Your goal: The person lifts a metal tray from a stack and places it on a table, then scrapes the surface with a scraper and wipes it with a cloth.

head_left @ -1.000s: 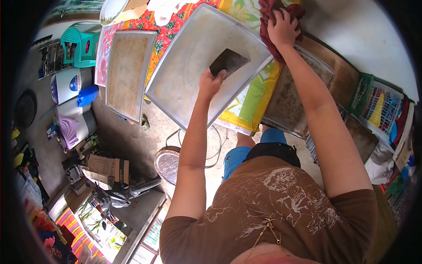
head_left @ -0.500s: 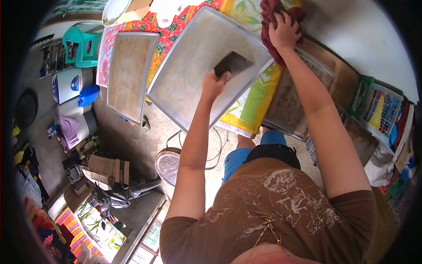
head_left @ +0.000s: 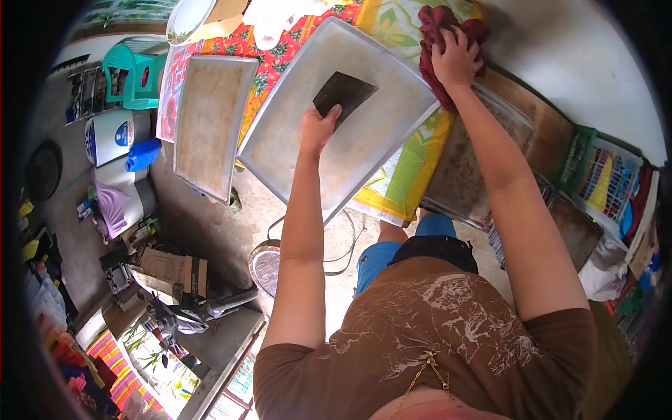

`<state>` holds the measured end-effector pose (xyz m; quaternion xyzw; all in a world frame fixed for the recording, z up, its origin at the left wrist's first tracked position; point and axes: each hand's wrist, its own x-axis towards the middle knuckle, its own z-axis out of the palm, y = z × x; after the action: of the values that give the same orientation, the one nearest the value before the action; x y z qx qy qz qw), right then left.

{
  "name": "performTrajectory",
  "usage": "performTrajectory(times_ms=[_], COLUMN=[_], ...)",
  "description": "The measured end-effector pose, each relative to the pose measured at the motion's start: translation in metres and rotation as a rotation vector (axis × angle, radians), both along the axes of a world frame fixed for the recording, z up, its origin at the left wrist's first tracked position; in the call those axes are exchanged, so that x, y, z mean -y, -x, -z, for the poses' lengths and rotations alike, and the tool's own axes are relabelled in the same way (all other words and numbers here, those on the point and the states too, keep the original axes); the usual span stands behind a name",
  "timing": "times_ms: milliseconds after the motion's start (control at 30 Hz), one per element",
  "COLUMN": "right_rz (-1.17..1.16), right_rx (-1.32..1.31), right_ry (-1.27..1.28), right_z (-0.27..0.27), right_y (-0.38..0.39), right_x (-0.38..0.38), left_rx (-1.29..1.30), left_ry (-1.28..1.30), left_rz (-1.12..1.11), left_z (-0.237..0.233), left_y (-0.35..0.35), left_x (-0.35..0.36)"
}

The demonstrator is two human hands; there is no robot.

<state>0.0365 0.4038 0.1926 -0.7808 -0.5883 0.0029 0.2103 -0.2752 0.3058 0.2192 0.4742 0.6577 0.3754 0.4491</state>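
A large grey metal tray (head_left: 280,140) lies tilted across the patterned tablecloth, its lower corner jutting past the table edge. My left hand (head_left: 318,129) is closed round the near edge of a thin dark flat plate (head_left: 344,94), thumb on top, over the middle of the tray. Beside the tray's right corner, my right hand (head_left: 456,59) grips a bunched maroon cloth (head_left: 435,73), its fingers pressed into the folds. Whether the dark plate's far edge touches the tray is hard to tell.
A second, browned tray (head_left: 206,126) rests at the left. More stained trays (head_left: 462,168) lie low at the right, near a green crate (head_left: 577,159). A round stool (head_left: 266,266) stands below the table, and a teal chair (head_left: 131,77) is farther left.
My left hand has moved left across the tray with the dark plate, which has turned slightly. My right hand stays on the maroon cloth. The whole view has shifted a little.
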Motion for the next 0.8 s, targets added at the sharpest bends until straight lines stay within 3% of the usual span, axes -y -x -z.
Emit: performTrajectory(times_ms=[67, 167, 200, 300, 400, 500, 700, 800], right_rz=[0.004, 0.008, 0.006, 0.003, 0.004, 0.009, 0.006, -0.002], right_rx=[0.006, 0.016, 0.012, 0.025, 0.011, 0.012, 0.008, 0.008], right_ry=[0.002, -0.008, -0.004, 0.004, 0.014, 0.011, -0.002, -0.001], right_z=[0.0, 0.0, -0.001, 0.0, -0.002, -0.003, -0.001, -0.001], right_y=[0.002, 0.0, 0.0, 0.002, 0.0, 0.003, 0.001, 0.0], right_x=[0.0, -0.001, 0.0, 0.0, 0.0, 0.0, 0.0, -0.001], left_rx=[0.007, 0.035, 0.002, 0.089, -0.093, -0.018, -0.042, 0.042], left_ry=[-0.082, 0.08, 0.16, -0.054, 0.161, -0.035, 0.1, -0.059], left_rz=[-0.067, 0.103, 0.105, -0.003, 0.136, 0.061, 0.11, 0.024], left_z=[0.01, 0.013, -0.005, 0.002, 0.007, 0.014, 0.003, 0.013], left_y=[0.004, 0.009, -0.001, 0.0, 0.003, -0.001, -0.008, -0.02], left_x=[-0.001, 0.0, 0.002, -0.002, 0.001, 0.005, 0.009, 0.005])
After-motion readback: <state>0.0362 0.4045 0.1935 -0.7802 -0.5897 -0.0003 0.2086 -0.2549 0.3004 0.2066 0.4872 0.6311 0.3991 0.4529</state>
